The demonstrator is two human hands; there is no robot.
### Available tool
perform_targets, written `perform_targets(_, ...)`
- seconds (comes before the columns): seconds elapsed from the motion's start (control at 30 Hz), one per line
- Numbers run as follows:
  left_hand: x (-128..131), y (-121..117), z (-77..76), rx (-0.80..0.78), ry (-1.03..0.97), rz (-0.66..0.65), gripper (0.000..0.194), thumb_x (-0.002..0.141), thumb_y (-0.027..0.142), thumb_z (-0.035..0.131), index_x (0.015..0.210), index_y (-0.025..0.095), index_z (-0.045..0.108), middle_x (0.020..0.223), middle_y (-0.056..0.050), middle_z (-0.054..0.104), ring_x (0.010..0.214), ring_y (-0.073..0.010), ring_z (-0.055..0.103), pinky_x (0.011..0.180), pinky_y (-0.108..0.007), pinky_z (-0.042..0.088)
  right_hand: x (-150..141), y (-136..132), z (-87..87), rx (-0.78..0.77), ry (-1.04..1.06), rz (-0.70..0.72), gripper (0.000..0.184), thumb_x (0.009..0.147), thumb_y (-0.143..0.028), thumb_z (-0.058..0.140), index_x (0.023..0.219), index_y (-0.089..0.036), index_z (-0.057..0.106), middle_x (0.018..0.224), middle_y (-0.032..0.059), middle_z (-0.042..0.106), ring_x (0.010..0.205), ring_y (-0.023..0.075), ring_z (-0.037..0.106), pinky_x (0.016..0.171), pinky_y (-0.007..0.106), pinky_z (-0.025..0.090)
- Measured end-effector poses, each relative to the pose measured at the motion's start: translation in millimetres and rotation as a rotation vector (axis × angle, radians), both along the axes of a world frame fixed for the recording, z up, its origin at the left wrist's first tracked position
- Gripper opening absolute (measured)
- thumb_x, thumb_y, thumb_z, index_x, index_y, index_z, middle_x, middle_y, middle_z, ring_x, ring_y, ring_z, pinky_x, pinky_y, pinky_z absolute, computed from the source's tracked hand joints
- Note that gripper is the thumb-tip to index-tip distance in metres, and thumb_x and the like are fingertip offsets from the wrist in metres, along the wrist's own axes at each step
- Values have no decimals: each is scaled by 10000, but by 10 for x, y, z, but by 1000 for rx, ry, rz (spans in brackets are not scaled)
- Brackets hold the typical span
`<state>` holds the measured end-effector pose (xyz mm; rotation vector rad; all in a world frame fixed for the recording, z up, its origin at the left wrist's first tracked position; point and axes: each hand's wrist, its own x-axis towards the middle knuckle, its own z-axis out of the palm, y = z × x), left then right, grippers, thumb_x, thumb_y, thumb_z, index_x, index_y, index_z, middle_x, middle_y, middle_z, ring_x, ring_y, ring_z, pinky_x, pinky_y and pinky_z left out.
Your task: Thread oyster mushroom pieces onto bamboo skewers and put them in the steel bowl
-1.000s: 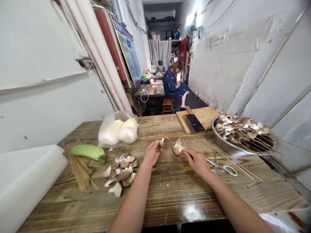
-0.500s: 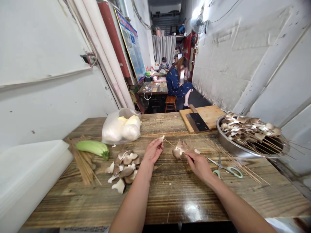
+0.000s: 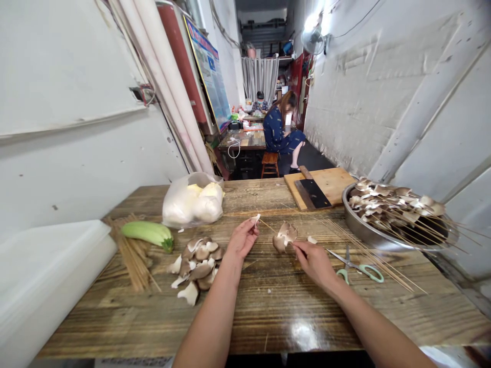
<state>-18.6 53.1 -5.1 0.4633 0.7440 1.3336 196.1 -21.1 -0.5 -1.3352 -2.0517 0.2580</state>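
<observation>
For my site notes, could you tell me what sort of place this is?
Probably a small eatery's prep area: skewered mushrooms in a metal basin, plus a cleaver on a board.

Both Hands Raised, Fingers Pinched

The left hand [image 3: 242, 239] tilts up and inward, fingertips pinched at its top, palm partly showing. The right hand [image 3: 313, 259] turns back-upward, thumb and index closed together — well apart from the left. Both bare forearms reach forward, converging toward the middle.

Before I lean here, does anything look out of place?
Two slightly untidy things: green-handled metal scissors lie with blades spread beside the right hand, and a small white scrap sits loose on the brown wooden table.
</observation>
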Motion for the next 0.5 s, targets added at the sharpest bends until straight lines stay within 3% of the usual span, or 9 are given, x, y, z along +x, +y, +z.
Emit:
perform_targets(0.17,20,-14,9,53,115,22,174,589,156,736,734,126,646,678,-3,614,590,-48,514,529,-168,405,-3,-7,-11,-30,3,-4,254,859,-198,416,890,-183,667,839,57,708,728,183,652,666,265,476)
perform_targets(0.5,69,-65,63,78,155,11,211,550,170,757,732,121,663,709,-11,623,575,-42,496,508,-161,374,-22,-23,1,-42,39,-17,253,858,-200,424,861,-186,677,824,54,709,709,182,650,654,263,465)
